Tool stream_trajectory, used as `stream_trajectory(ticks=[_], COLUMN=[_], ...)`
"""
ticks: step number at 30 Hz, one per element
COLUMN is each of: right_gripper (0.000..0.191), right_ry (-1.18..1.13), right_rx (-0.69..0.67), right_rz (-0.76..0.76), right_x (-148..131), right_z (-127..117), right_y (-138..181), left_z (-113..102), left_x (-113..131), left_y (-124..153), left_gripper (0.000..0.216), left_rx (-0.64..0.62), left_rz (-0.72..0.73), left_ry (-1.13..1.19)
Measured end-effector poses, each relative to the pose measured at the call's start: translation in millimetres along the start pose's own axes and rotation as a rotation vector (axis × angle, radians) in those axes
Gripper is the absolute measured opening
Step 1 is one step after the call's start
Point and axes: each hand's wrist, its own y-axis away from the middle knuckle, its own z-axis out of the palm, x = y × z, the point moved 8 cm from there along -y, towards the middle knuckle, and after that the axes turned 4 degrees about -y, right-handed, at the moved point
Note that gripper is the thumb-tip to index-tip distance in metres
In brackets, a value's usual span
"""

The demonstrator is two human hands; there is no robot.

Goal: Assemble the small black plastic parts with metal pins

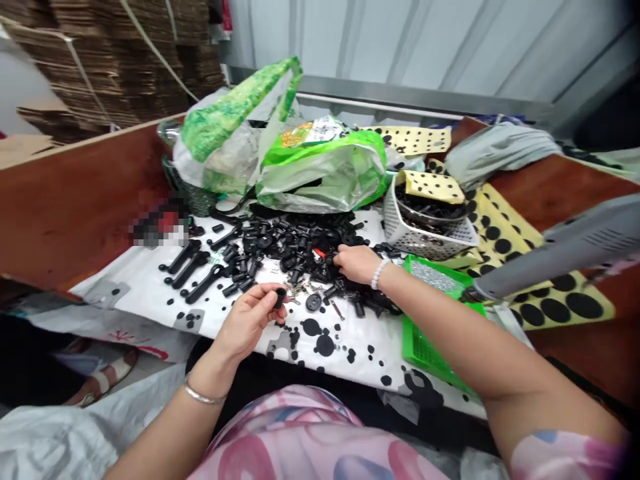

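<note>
Between the thumb and fingers of my left hand is a small black hollow plastic cylinder, its open end facing up. My right hand reaches over the right side of a heap of black plastic parts, fingers curled with their tips among the pieces. What those fingers pinch, if anything, is hidden. A small red piece lies just left of the fingertips. A round black disc part rests on the white cloth between the hands. Black handle-like parts lie to the left.
Green and white plastic bags stand behind the heap. On the right are a white basket, a green basket with small metal pieces, and yellow sheets of black dots. A grey electric screwdriver-like tool juts in above them.
</note>
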Motion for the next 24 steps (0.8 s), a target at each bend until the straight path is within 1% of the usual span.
stream_trajectory(ticks=[3, 5, 6, 7, 8, 9, 11, 13, 15, 17, 19, 21, 24], right_gripper=[0.014, 0.019, 0.02, 0.02, 0.02, 0.022, 0.021, 0.018, 0.014, 0.013, 0.011, 0.009, 0.01], right_ry=[0.004, -0.046, -0.15, -0.332, -0.582, -0.855, -1.307, -1.574, -1.711, -1.742, -1.678, -1.495, -1.063], right_rx=[0.023, 0.12, 0.204, 0.3, 0.391, 0.438, 0.444, 0.447, 0.482, 0.534, 0.603, 0.693, 0.829], right_rz=[-0.004, 0.018, 0.023, 0.022, 0.013, -0.001, -0.025, -0.048, -0.057, -0.052, -0.054, -0.096, -0.24], right_x=[1, 0, -3, -6, -9, -15, -32, -52, -66, -74, -76, -78, -91], right_z=[-7, -21, -30, -39, -47, -50, -47, -43, -39, -34, -32, -35, -48], right_y=[5, 17, 25, 35, 45, 54, 66, 74, 79, 82, 86, 91, 103], left_z=[-6, -6, -5, -4, -3, -1, 4, 9, 14, 17, 19, 19, 19], left_x=[1, 1, 0, 0, -1, -2, -5, -7, -7, -7, -6, -5, -3], left_y=[8, 10, 11, 11, 10, 9, 7, 6, 6, 7, 10, 12, 15], left_gripper=[0.028, 0.028, 0.028, 0.027, 0.027, 0.028, 0.028, 0.027, 0.025, 0.024, 0.023, 0.022, 0.023], left_rx=[-0.036, -0.064, -0.077, -0.088, -0.096, -0.104, -0.118, -0.137, -0.147, -0.143, -0.136, -0.124, -0.099], left_rz=[0.027, 0.033, 0.036, 0.038, 0.037, 0.035, 0.028, 0.024, 0.027, 0.031, 0.035, 0.038, 0.04], left_ry=[0.06, 0.082, 0.084, 0.079, 0.064, 0.04, -0.016, -0.061, -0.084, -0.099, -0.105, -0.107, -0.126])
